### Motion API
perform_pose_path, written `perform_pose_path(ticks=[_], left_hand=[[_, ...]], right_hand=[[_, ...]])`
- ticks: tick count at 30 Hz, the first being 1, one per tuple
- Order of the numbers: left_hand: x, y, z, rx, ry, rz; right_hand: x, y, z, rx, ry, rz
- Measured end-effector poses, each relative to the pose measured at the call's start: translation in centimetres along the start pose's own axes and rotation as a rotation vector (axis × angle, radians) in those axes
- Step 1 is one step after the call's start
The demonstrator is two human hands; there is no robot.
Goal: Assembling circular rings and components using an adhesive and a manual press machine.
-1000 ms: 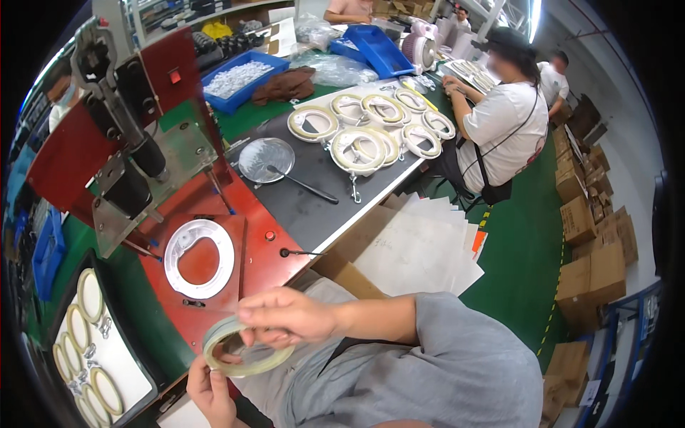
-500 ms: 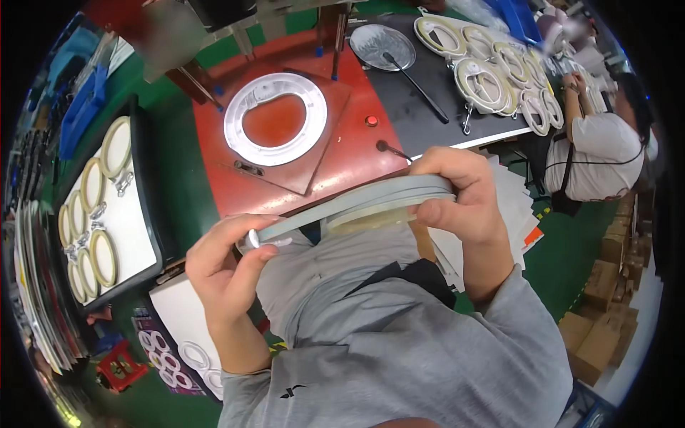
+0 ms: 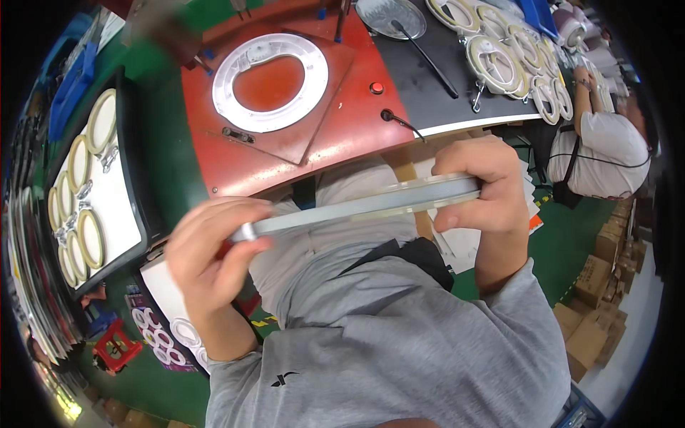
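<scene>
Between my two hands a grey and cream ring-shaped part [image 3: 371, 205] is held up edge-on in front of my lap. My left hand [image 3: 214, 246] pinches its left end, where a small white piece shows between finger and thumb. Fingers of my right hand [image 3: 485, 185] wrap the right end, thumb underneath and forefinger on top. Beyond, a white oval ring [image 3: 314, 82] lies flat on a square plate on the red machine table [image 3: 357, 135]. The part's flat faces are mostly hidden from this angle.
Left stands a black-rimmed tray [image 3: 135, 207] with several cream rings. A round dish [image 3: 371, 16] and a black-handled tool [image 3: 428, 64] lie on the dark table, near more rings [image 3: 492, 64]. Also there are a red button [image 3: 377, 88], cardboard boxes [image 3: 592, 278] and a co-worker [image 3: 606, 157] at right.
The held part has turned to show its edge more squarely. My hands have spread slightly apart, the left going left and the right going right. The view has shifted, moving the table upward.
</scene>
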State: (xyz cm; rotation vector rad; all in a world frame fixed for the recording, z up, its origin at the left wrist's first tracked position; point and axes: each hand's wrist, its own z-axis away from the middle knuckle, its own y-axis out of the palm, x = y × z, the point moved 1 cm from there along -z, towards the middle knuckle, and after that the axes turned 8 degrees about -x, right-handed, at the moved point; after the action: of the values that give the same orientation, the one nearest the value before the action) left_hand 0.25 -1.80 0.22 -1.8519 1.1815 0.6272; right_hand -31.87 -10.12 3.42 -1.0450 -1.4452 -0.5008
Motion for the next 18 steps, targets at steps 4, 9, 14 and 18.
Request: perform_pose_path(ticks=[4, 9, 14, 18], left_hand=[[2.0, 3.8, 2.6, 0.096, -0.145, 0.172], [2.0, 8.2, 4.6, -0.054, -0.3, 0.481], [1.6, 7.7, 4.2, -0.061, -0.418, 0.497], [1.8, 6.5, 3.7, -0.091, -0.394, 0.388]], right_hand=[[-0.9, 0.5, -0.4, -0.042, -0.174, -0.063], [-3.5, 2.3, 0.4, -0.127, -0.17, -0.295], [-4.1, 4.0, 0.4, -0.321, -0.084, -0.618], [-4.7, 5.4, -0.1, -0.275, -0.01, -0.84]])
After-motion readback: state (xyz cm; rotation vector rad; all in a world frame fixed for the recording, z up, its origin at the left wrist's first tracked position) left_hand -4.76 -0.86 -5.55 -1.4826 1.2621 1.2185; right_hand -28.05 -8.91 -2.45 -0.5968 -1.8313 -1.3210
